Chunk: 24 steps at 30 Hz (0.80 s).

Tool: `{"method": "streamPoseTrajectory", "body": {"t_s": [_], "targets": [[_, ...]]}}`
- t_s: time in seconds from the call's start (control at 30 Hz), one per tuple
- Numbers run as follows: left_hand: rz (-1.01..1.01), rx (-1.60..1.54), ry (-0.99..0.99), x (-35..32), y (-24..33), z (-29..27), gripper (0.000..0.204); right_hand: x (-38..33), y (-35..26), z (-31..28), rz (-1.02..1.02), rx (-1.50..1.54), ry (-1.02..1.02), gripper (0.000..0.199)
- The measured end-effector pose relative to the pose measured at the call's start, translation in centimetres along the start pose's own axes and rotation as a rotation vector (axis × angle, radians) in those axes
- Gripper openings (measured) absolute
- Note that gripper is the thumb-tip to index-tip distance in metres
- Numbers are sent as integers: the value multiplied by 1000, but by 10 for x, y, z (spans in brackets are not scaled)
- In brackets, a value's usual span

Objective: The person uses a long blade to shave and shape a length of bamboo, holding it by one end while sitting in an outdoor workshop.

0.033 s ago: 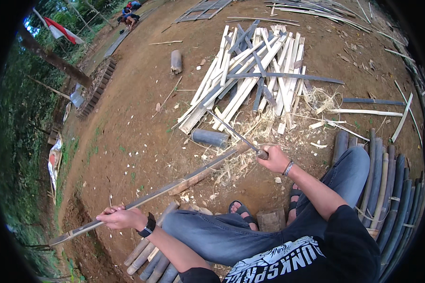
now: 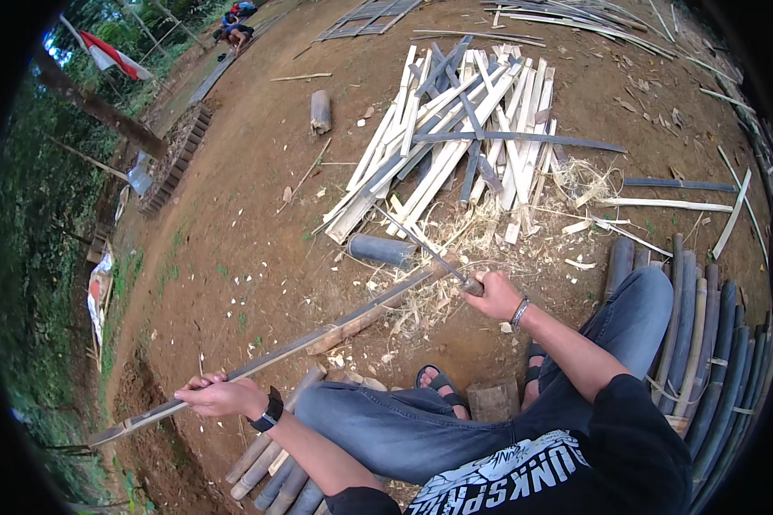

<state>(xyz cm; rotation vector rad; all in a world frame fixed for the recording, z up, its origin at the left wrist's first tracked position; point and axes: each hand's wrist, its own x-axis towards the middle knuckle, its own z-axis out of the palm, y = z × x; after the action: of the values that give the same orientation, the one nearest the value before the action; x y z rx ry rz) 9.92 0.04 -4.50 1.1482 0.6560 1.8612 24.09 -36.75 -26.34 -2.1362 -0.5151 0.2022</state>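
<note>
My left hand [image 2: 219,395] is closed around a long bamboo strip [image 2: 318,336] near its left end. The strip slants up to the right, its far end by a wooden block [image 2: 348,332] on the ground. In my right hand [image 2: 496,297] is the wooden handle of a machete [image 2: 442,260]. Its narrow dark blade points away and to the left, over the shavings beyond the strip's right end. Whether the blade touches the strip, I cannot tell. A short dark bamboo piece [image 2: 382,251] lies just beyond.
A large pile of split bamboo slats [image 2: 455,137] lies ahead among curled shavings [image 2: 481,227]. Bamboo poles [image 2: 721,369] are bound together at my right; more poles [image 2: 275,472] lie under my left arm. A bamboo section [image 2: 320,112] stands farther off. Another person [image 2: 235,34] crouches far left.
My right hand and the machete have shifted slightly toward me and to the left. The left hand and the bamboo strip stay where they were.
</note>
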Motion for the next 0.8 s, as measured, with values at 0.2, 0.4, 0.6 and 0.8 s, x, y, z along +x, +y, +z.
{"method": "streamPoseTrajectory", "body": {"t_s": [0.2, 0.4, 0.6, 0.8], "targets": [[-15, -136, -36, -22, 23, 31, 44, -36, -21, 107, 272, 258, -93, 47], [27, -58, -26, -17, 14, 43, 48, -40, -52, 118, 423, 206, -181, 61], [48, 13, -75, -16, 4, 70, 49, -32, 13, 172, 705, 352, -90, 68], [77, 6, -84, -22, 7, 78, 49, -30, -4, 189, 433, 480, -126, 72]]}}
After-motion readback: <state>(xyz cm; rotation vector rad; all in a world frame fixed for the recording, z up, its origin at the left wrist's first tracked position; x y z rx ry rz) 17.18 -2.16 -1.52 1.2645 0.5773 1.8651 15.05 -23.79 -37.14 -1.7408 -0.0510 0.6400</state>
